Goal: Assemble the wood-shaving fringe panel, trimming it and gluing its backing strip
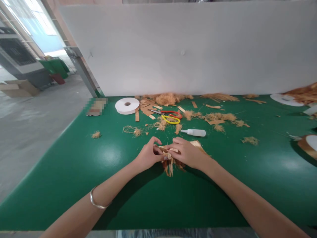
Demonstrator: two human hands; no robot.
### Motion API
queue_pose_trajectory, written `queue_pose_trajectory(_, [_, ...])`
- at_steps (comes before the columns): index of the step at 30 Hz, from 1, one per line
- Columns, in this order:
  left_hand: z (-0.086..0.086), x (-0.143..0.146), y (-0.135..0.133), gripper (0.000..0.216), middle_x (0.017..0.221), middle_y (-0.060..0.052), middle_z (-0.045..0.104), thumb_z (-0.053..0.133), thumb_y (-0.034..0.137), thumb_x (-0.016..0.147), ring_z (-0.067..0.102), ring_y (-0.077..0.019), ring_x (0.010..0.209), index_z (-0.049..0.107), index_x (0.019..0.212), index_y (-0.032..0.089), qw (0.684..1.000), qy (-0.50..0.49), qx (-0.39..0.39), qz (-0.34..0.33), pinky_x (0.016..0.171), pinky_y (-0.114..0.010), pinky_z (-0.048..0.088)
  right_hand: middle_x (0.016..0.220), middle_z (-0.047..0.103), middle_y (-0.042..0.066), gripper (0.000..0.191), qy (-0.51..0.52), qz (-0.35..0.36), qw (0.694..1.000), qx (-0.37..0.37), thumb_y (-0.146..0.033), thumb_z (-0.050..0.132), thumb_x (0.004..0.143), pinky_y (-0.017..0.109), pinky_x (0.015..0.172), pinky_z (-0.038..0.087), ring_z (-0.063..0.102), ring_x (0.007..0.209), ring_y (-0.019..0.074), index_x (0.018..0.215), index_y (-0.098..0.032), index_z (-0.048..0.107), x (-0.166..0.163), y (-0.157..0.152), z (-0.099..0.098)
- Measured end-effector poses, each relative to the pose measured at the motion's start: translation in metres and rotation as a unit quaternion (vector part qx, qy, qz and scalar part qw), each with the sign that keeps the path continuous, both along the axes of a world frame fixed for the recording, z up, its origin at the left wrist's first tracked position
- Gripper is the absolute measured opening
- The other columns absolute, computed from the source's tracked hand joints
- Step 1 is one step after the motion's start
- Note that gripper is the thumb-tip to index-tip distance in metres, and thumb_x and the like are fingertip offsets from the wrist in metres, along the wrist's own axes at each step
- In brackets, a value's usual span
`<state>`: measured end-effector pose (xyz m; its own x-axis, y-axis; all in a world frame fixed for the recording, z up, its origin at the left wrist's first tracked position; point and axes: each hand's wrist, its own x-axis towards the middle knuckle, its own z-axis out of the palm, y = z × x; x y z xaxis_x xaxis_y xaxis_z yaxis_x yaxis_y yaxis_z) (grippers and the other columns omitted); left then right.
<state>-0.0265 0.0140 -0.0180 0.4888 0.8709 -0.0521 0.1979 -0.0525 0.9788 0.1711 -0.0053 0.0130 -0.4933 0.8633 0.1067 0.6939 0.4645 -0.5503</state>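
Near the middle of the green table, my left hand point(149, 154) and my right hand point(187, 152) meet over a small bundle of tan raffia-like strips point(169, 168). Both hands pinch it, their fingertips almost touching. Loops and loose ends of the strips hang toward me below the fingers. A flat pale piece point(196, 144) shows behind my right hand; whether it joins the bundle I cannot tell. Just beyond my hands lies a white squeeze bottle point(196, 132) with a thin nozzle. Scissors point(170, 117) with red and yellow handles rest a little farther back.
A white ribbon roll point(127, 105) lies at the back left, beside a blurred phone-like object point(96, 106). Tangled tan fibre point(168, 98) and cut brown strips are scattered along the back. A white panel point(198, 49) stands behind the table point(74, 185). More fibre strands point(305, 94) lie far right.
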Motion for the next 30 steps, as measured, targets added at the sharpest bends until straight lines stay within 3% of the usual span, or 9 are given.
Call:
queue_pose_trajectory(2, [0.0,0.0,0.0,0.045,0.061,0.004,0.065,0.074,0.021,0.064,0.062,-0.0155,0.064,0.038,0.09,0.022,1.0,-0.003,0.002,-0.001,0.063,-0.026,0.044,0.071,0.051,0.003,0.038,0.045,-0.019,0.997,-0.065,-0.04,0.035,0.092,0.026,0.059,0.031,0.046,0.066,0.014,0.073,-0.018,0.061,-0.003,0.001,-0.001])
queue_pose_trajectory(6, [0.001,0.0,0.001,0.043,0.062,0.004,0.066,0.073,0.018,0.064,0.062,-0.0158,0.066,0.038,0.089,0.022,1.0,-0.016,0.006,-0.004,0.064,-0.026,0.043,0.051,0.039,-0.003,0.048,0.172,-0.054,0.966,-0.183,-0.05,0.032,0.091,0.025,0.052,0.026,0.034,0.048,0.01,0.089,-0.017,0.067,-0.006,0.003,-0.006])
queue_pose_trajectory(8, [0.001,0.0,0.002,0.042,0.062,0.004,0.066,0.073,0.019,0.065,0.063,-0.0164,0.068,0.038,0.089,0.022,1.0,-0.019,0.005,-0.006,0.064,-0.026,0.043,0.049,0.036,-0.004,0.051,0.189,-0.044,0.96,-0.201,-0.054,0.033,0.09,0.025,0.051,0.025,0.031,0.046,0.0098,0.093,-0.017,0.068,-0.006,0.003,-0.007])
queue_pose_trajectory(14, [0.001,-0.001,0.001,0.043,0.063,0.004,0.066,0.074,0.024,0.066,0.063,-0.0159,0.063,0.038,0.089,0.022,1.0,-0.021,-0.01,-0.011,0.063,-0.027,0.044,0.062,0.052,-0.002,0.042,0.097,-0.012,0.986,-0.134,-0.054,0.046,0.085,0.024,0.052,0.026,0.041,0.054,0.0115,0.108,-0.022,0.06,-0.01,-0.003,-0.003])
queue_pose_trajectory(19, [0.0,0.0,0.001,0.044,0.06,0.005,0.064,0.074,0.02,0.064,0.062,-0.0148,0.062,0.038,0.089,0.022,1.0,-0.009,-0.002,-0.006,0.061,-0.025,0.041,0.076,0.06,0.004,0.034,0.073,0.017,0.996,-0.056,-0.037,0.038,0.092,0.026,0.062,0.032,0.05,0.071,0.0144,0.075,-0.017,0.059,-0.015,-0.004,-0.004])
queue_pose_trajectory(24, [0.001,0.0,0.0,0.042,0.062,0.005,0.064,0.073,0.022,0.065,0.062,-0.0144,0.061,0.038,0.089,0.022,1.0,-0.014,-0.005,-0.004,0.06,-0.024,0.041,0.061,0.047,-0.001,0.037,0.105,-0.03,0.991,-0.071,-0.04,0.039,0.091,0.025,0.055,0.027,0.041,0.058,0.0111,0.064,-0.017,0.05,-0.009,0.001,-0.008])
queue_pose_trajectory(27, [0.003,0.001,0.0,0.043,0.06,0.005,0.064,0.074,0.021,0.064,0.062,-0.0143,0.062,0.038,0.089,0.021,1.0,-0.022,-0.008,0.005,0.062,-0.025,0.042,0.059,0.04,-0.003,0.037,0.218,-0.065,0.964,-0.141,-0.047,0.043,0.088,0.024,0.053,0.025,0.037,0.055,0.0097,0.066,-0.017,0.05,-0.01,0.003,-0.013])
queue_pose_trajectory(30, [0.004,0.001,0.001,0.045,0.059,0.005,0.064,0.076,0.022,0.063,0.063,-0.0148,0.063,0.038,0.087,0.021,0.998,-0.055,-0.029,0.004,0.065,-0.027,0.044,0.052,0.028,-0.007,0.039,0.362,-0.094,0.896,-0.238,-0.054,0.05,0.082,0.024,0.048,0.02,0.025,0.047,0.0075,0.065,-0.018,0.049,-0.018,0.003,-0.019])
